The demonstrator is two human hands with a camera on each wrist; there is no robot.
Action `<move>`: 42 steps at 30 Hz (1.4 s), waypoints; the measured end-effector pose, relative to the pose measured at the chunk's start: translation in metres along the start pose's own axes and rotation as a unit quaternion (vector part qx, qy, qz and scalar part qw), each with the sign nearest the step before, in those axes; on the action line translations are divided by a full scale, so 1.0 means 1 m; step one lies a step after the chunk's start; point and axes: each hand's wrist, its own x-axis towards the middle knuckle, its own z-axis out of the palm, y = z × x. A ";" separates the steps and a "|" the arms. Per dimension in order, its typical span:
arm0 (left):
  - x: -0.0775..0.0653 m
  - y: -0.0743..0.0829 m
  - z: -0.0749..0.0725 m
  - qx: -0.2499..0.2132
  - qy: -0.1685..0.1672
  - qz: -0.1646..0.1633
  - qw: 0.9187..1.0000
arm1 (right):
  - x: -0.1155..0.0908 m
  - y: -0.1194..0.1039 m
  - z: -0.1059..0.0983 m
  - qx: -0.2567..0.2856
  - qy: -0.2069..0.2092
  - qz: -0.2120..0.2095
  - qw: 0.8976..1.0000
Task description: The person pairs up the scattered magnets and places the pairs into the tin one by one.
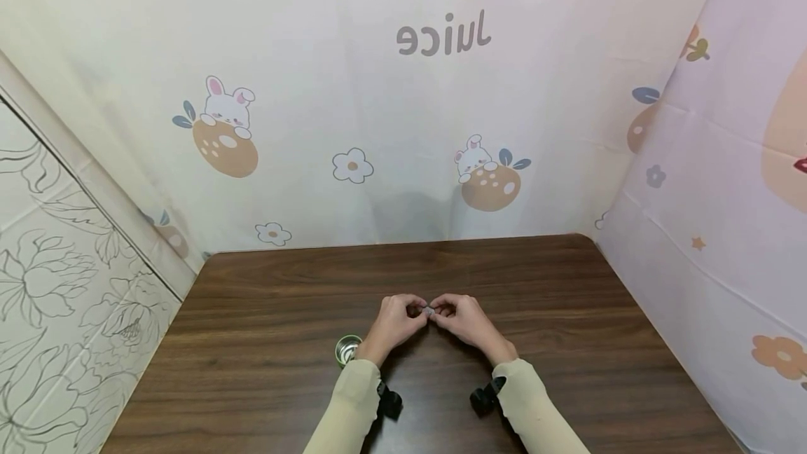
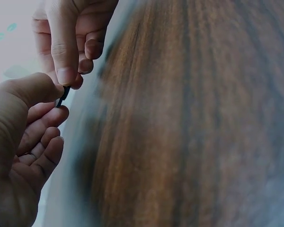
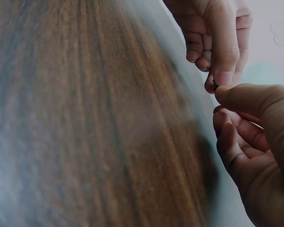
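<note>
A tiny flat piece (image 1: 429, 311), greyish from above, is held between the fingertips of both hands over the table. From the left hand (image 1: 396, 322), thumb and forefinger pinch one side of it. Thumb and fingers of the right hand (image 1: 468, 319) pinch the opposite side. In the left wrist view the thin piece (image 2: 65, 93) looks dark along its edge; its exact kind cannot be told. Only a dark sliver (image 3: 215, 83) shows in the right wrist view, as fingertips cover the rest. The other fingers of both hands are curled loosely.
Beside the left wrist stands a small round container (image 1: 340, 340) with a green rim and a silvery inside, partly hidden by the arm. Dark wood grain covers the table (image 1: 567, 342). Printed curtains (image 1: 403, 104) hang behind it and at the right.
</note>
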 end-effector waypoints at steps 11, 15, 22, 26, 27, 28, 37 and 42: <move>-0.003 0.000 0.001 0.022 0.006 0.006 1.000 | -0.002 0.001 0.001 0.010 0.009 0.002 1.000; -0.004 0.000 0.000 0.023 0.010 0.012 1.000 | -0.002 0.002 0.001 0.006 0.011 0.002 1.000; -0.006 0.000 -0.004 0.026 0.013 0.012 1.000 | -0.003 0.002 0.001 0.003 0.005 0.009 1.000; -0.005 0.003 -0.008 0.029 0.012 0.027 0.999 | -0.003 0.003 0.001 -0.005 0.002 0.003 1.000; -0.005 0.004 -0.010 0.029 0.010 0.030 0.999 | -0.003 0.003 0.001 -0.007 0.001 0.001 1.000; -0.005 0.006 -0.013 0.027 0.007 0.034 0.999 | -0.003 0.004 0.001 -0.009 0.001 -0.002 1.000; -0.009 0.016 -0.043 0.041 -0.012 0.025 0.999 | -0.002 0.003 -0.001 -0.030 0.000 -0.011 0.999; -0.015 0.016 -0.063 0.044 -0.006 0.010 0.999 | -0.002 0.002 -0.001 -0.033 0.004 0.000 0.999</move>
